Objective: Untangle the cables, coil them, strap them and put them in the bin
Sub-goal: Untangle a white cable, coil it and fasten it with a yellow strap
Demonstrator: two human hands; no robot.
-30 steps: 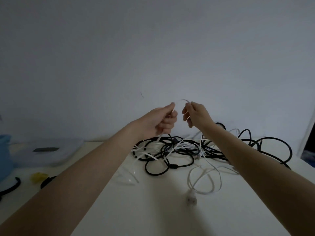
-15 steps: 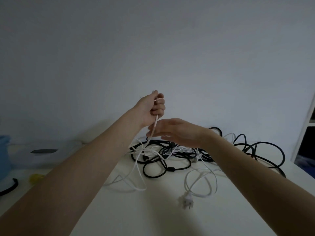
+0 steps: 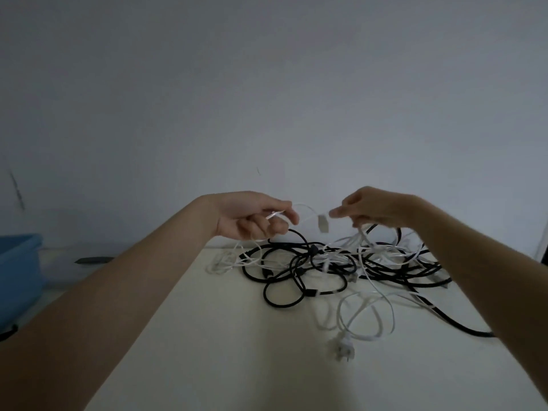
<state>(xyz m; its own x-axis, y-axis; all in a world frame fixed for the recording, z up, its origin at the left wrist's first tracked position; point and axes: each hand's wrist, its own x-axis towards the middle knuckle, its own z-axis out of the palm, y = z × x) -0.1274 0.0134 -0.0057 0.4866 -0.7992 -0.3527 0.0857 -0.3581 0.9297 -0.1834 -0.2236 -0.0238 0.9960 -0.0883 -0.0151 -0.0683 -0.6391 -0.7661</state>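
A: Why is that thin white cable (image 3: 307, 209) up in the air?
B: Both hands pinch it, left hand (image 3: 252, 216) and right hand (image 3: 363, 209), probably to draw it clear of the tangle (image 3: 341, 262) on the counter (image 3: 222, 351).

Dim room, plain grey wall (image 3: 267, 84), white table (image 3: 237, 351)

Blue bin (image 3: 17, 271) left of the cable tangle (image 3: 341, 265), cut by the frame edge; tangle's individual cables indistinguishable.
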